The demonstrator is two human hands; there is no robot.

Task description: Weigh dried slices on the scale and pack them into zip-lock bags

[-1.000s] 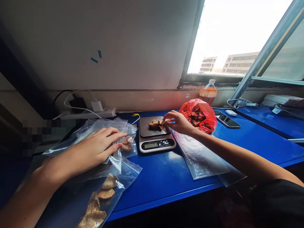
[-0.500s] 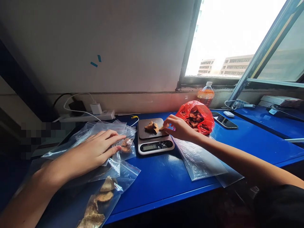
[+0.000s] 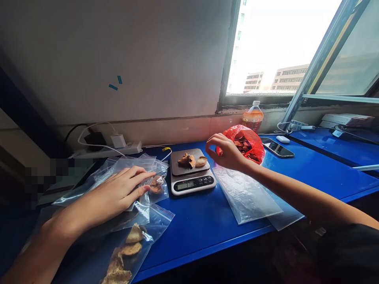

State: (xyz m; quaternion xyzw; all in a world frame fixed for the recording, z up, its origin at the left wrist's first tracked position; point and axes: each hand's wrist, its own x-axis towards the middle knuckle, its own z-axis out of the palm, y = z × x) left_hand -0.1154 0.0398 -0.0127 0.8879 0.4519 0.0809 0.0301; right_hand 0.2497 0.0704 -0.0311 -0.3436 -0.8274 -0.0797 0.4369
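Note:
My left hand [image 3: 118, 193] lies flat with fingers spread on a pile of clear zip bags [image 3: 133, 159]. Beside its fingertips, a brown dried piece [image 3: 156, 184] shows inside a small bag. Below it, another zip bag [image 3: 160, 215] holds several tan dried slices [image 3: 132, 248]. A white digital kitchen scale [image 3: 194, 183] carries a brown dried chunk [image 3: 186, 159] and a paler dried slice [image 3: 201, 161] on its metal plate. Its display is lit, with digits resembling 370. My right hand [image 3: 226, 152] hovers just right of the plate, empty, fingers loosely curled and apart.
Behind my right hand sits a red plastic bag [image 3: 257, 144] of reddish-brown dried pieces. Flat clear bags [image 3: 245, 197] lie below it. A bottle [image 3: 252, 116], a phone [image 3: 278, 148] and a white case [image 3: 282, 139] stand farther back. A power strip [image 3: 130, 148] runs along the wall.
My right hand has let go of the pale slice on the scale plate and drawn back up and to the right. The display now shows brighter digits. My left hand stays put.

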